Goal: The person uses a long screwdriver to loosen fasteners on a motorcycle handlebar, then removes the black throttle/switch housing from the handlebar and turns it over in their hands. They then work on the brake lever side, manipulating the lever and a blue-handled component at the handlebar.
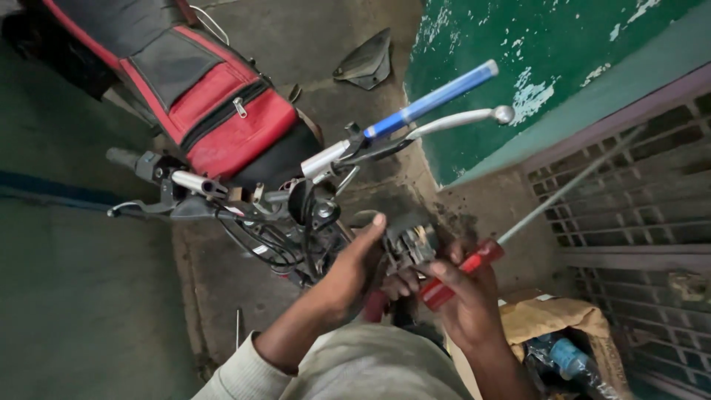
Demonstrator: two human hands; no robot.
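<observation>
The right hand point(463, 296) has its fingers wrapped around the red handle of a long screwdriver point(459, 272), whose thin metal shaft slants up to the right across a metal grille point(629, 215). The left hand point(349, 275) is curled around a small metal part point(412, 243) at the middle of the motorcycle handlebar point(318, 167), thumb raised, just beside the right hand. A tangle of black cables point(270, 238) hangs under the bar. The bar's right end carries a blue grip point(433, 100) and a silver lever point(463, 118). A red and black bag point(211, 104) lies on the seat behind.
</observation>
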